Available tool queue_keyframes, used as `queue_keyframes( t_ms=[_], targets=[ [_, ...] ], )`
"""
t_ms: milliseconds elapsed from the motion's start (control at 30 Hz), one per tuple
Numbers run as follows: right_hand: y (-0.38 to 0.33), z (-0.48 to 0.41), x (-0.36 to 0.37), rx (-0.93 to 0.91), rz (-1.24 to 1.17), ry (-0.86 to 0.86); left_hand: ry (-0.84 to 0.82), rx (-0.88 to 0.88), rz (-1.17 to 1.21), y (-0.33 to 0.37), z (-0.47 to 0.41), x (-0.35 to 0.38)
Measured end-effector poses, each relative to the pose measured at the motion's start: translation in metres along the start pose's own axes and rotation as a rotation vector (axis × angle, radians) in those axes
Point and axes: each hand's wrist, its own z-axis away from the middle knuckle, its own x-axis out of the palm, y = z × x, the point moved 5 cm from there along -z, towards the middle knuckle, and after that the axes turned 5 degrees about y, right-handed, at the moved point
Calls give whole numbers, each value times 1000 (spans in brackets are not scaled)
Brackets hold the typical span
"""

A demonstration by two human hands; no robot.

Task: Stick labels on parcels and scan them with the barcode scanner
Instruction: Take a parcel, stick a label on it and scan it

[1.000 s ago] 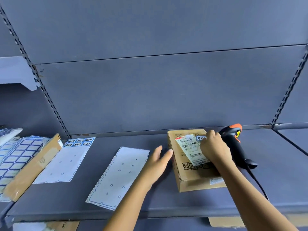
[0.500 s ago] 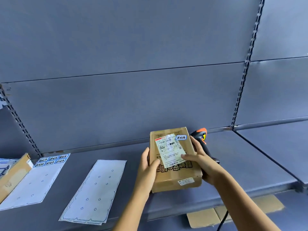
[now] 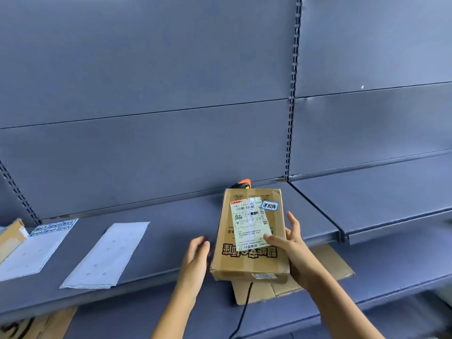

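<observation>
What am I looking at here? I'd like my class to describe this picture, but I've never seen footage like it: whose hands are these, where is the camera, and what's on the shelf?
There is no machine here. These are a person's two bare hands, filmed by one wide-angle camera worn on their head and looking forward and down, so this is the only view.

The right hand grips a cardboard parcel by its right side, thumb on top. The parcel carries a white shipping label and a small blue sticker. The left hand is open beside the parcel's left edge; I cannot tell whether it touches.

On the grey shelf lie a sticker sheet with a few blue labels at its top and a bare backing sheet. The orange-tipped barcode scanner peeks out behind the parcel.
</observation>
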Motion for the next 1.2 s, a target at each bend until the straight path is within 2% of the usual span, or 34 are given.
queue_keyframes(
  t_ms=[200,367,600,900,1000,1200],
  targets=[
    [0,50,-43,15,19,22,-24,-46,-2,-23,64,25],
    [-8,110,-92,-19,-5,129,-140,-5,-64,-23,97,53],
    [0,227,-173,-88,-73,486,-505,58,-131,-24,159,124],
    [40,438,-248,-156,-194,967,-1009,52,-259,-75,307,207],
    [45,496,-272,-177,-230,1059,-1120,91,-270,-65,359,238],
    [38,574,-335,-221,-239,1132,-1197,159,-233,-45,442,313]
  ],
)
